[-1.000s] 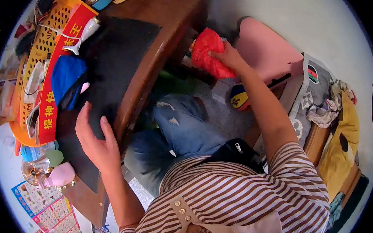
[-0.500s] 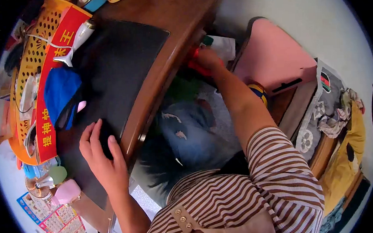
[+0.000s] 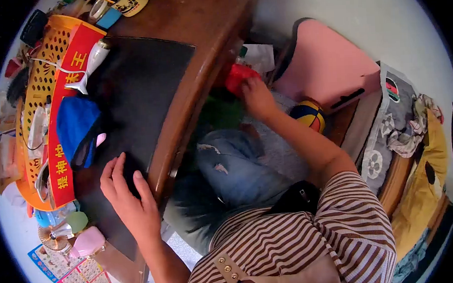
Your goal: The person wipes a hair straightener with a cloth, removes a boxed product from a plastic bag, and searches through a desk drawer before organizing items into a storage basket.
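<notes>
My left hand (image 3: 130,194) rests on the black desk mat (image 3: 143,84) near the desk's front edge, fingers apart and nothing in them. Beyond its fingertips lies a blue cloth cap-like item (image 3: 76,125) with a dark strap. My right hand (image 3: 256,97) reaches down beside the desk, its fingers closed on what looks like a red plastic bag (image 3: 240,77). The bag's far side is in shadow, and its contents cannot be made out. Past it are a white paper-like piece (image 3: 259,56) and something small and green.
A brown desk edge (image 3: 177,123) runs between my hands. An orange basket (image 3: 42,84) with a red banner stands along the desk. Right of my arm are a colourful ball (image 3: 309,115), a pink chair back (image 3: 327,66) and a cloth-draped wooden seat.
My right hand has drawn back a little from beside the desk, and more of the red bag shows. The view has shifted, uncovering the ball. My left hand stays on the mat.
</notes>
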### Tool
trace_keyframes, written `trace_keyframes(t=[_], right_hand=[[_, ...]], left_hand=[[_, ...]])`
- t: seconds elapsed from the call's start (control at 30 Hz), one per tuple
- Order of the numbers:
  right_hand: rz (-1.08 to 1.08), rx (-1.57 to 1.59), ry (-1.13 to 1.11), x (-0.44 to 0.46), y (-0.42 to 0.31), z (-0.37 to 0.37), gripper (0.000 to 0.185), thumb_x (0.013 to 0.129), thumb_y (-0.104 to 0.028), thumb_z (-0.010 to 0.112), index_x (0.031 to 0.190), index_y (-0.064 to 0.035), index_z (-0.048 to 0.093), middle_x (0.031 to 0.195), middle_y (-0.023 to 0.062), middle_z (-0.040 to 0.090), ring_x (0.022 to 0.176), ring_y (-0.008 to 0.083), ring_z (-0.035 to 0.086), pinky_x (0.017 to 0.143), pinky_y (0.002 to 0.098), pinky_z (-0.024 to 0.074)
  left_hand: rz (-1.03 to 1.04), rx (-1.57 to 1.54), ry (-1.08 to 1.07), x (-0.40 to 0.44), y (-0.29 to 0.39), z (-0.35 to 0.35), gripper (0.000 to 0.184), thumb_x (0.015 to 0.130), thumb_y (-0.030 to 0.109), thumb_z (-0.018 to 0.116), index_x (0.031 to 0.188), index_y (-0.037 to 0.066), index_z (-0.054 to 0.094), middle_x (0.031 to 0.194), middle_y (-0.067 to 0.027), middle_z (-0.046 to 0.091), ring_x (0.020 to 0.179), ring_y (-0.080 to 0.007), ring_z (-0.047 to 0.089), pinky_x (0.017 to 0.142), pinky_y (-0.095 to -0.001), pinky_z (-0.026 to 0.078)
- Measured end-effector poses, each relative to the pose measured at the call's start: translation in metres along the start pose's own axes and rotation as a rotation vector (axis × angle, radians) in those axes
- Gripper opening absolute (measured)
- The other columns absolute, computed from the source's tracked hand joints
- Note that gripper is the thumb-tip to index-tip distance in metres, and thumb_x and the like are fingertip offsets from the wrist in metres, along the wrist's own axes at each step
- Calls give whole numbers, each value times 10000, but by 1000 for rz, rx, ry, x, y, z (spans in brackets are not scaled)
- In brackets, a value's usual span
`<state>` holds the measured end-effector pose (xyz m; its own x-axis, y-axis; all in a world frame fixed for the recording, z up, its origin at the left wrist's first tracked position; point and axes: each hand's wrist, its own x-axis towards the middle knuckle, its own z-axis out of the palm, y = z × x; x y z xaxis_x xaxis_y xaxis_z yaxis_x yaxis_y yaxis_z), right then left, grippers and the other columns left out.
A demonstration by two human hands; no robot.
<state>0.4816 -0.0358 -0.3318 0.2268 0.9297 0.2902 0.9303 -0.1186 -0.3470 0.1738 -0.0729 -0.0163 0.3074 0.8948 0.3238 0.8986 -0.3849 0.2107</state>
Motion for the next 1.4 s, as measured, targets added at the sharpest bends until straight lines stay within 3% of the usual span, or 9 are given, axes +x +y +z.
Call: trace_keyframes(t=[0.43, 0.57, 0.63, 0.83, 0.97, 1.03, 1.17, 1.27, 1.4], right_hand=[[-216, -257, -593, 59, -32, 30, 418, 852, -140, 544, 1254, -177, 652, 1374, 76, 569, 1369, 272, 437, 1166, 472, 303], [-253, -167, -386, 30, -21, -1, 445, 832, -130, 584, 1274, -141, 630, 1365, 111, 572, 1354, 300, 455, 1128, 448, 359], [69, 253, 220, 3, -11, 4, 500, 817, -92, 607, 1316, -89, 574, 1376, 172, 551, 1296, 360, 504, 1053, 437, 430], [659, 523, -172, 15, -15, 22, 644, 840, -203, 670, 1420, -37, 445, 1197, 273, 634, 1060, 442, 630, 930, 483, 496], [528, 551, -73, 33, -13, 90, 792, 794, -333, 743, 1449, -32, 414, 1101, 271, 672, 1018, 440, 648, 903, 475, 512], [425, 567, -80, 41, -22, 96, 823, 786, -71, 658, 1513, 13, 281, 972, 277, 673, 873, 455, 649, 775, 520, 518], [420, 610, -42, 24, -12, 93, 806, 775, -47, 652, 1510, -29, 322, 979, 281, 670, 888, 444, 654, 783, 517, 520], [423, 877, -157, -1, 14, 107, 671, 836, -223, 661, 1443, -47, 435, 1162, 247, 663, 1055, 415, 642, 921, 439, 513], [516, 256, -453, -8, 45, 144, 576, 890, -179, 556, 1454, -124, 449, 1109, 210, 678, 1047, 399, 653, 952, 483, 492]], left_hand=[[17, -5, 29, -3, -1, 0, 339, 943, 114, 573, 1271, 31, 584, 1280, -175, 524, 1207, -339, 490, 1047, -416, 378], [20, 8, 33, -3, -1, 1, 332, 947, 111, 570, 1269, 34, 584, 1280, -175, 524, 1212, -341, 488, 1047, -412, 380], [21, 2, 18, -2, 0, 2, 328, 949, 110, 568, 1268, 36, 584, 1282, -175, 522, 1214, -342, 487, 1048, -411, 379], [26, 65, 3, 0, 0, 2, 332, 957, 108, 543, 1280, 31, 568, 1301, -185, 506, 1228, -352, 480, 1058, -421, 370], [34, 104, -3, 0, 3, 3, 343, 960, 106, 528, 1293, 29, 556, 1317, -193, 499, 1237, -357, 474, 1063, -427, 364], [43, 110, -11, -1, 3, 3, 352, 965, 108, 508, 1303, 19, 543, 1329, -202, 492, 1239, -366, 470, 1067, -433, 359], [48, 125, -31, 1, 2, 4, 355, 971, 113, 486, 1306, 7, 536, 1335, -211, 484, 1241, -370, 468, 1070, -438, 356], [22, 136, -46, 0, 3, 3, 356, 977, 124, 463, 1302, -6, 532, 1345, -217, 470, 1255, -369, 461, 1076, -436, 349], [20, 164, -74, 1, 2, 3, 359, 982, 136, 440, 1297, -16, 521, 1341, -214, 469, 1255, -363, 463, 1084, -432, 343]])
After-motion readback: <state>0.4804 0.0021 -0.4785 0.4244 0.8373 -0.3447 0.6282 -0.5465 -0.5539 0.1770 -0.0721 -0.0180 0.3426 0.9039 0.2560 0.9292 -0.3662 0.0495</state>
